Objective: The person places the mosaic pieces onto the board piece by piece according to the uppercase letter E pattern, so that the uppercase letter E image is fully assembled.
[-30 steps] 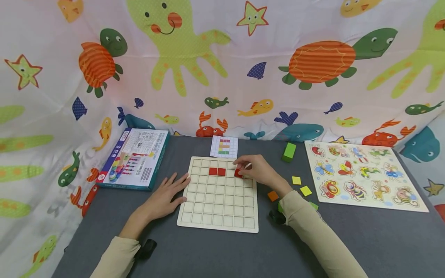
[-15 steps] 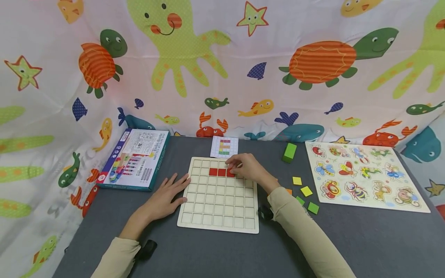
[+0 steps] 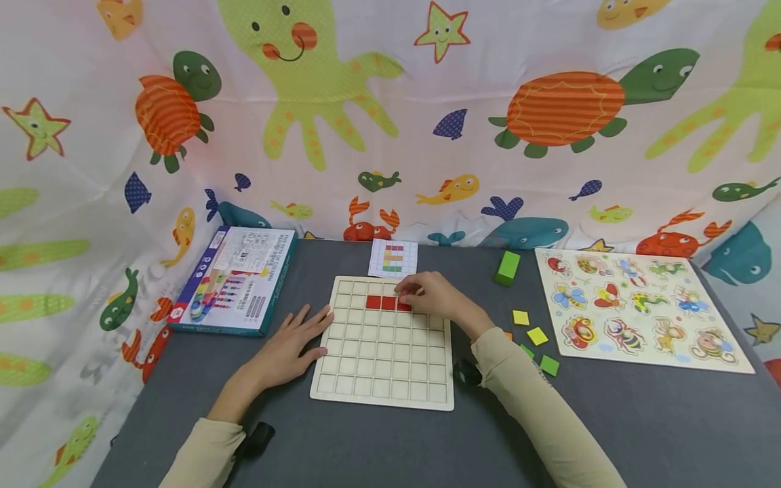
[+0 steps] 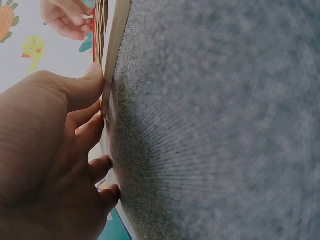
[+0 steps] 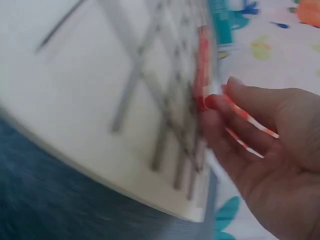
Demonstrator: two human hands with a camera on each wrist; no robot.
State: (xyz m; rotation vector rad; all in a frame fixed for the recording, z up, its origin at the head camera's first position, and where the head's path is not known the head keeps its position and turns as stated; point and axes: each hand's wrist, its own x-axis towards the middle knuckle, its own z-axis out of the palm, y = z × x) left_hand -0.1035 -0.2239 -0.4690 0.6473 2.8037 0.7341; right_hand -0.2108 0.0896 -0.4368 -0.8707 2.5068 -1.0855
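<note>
A pale wooden grid board (image 3: pixel 381 369) lies flat on the dark table, with a row of red square tiles (image 3: pixel 388 303) in its second row. My left hand (image 3: pixel 293 346) rests at the board's left edge, fingers spread; in the left wrist view its thumb (image 4: pixel 92 82) touches the edge. Over the board's upper part, my right hand (image 3: pixel 436 297) bends its fingers at the rightmost red tile (image 3: pixel 403 307). In the right wrist view a fingertip touches this tile, while the thumb (image 5: pixel 250 97) stands apart from it. The hand partly hides the board's upper right cells.
Behind the board lies a pattern card (image 3: pixel 393 259). Right of it are a green block (image 3: pixel 507 268), yellow tiles (image 3: pixel 537 336) and green tiles (image 3: pixel 550 366), with an orange one mostly hidden. A boxed toy (image 3: pixel 234 279) lies left, an animal puzzle (image 3: pixel 643 308) far right.
My right hand has moved left with a red tile, which now lies beside the other two. Over the last half second it has barely shifted. The left hand has stayed in place.
</note>
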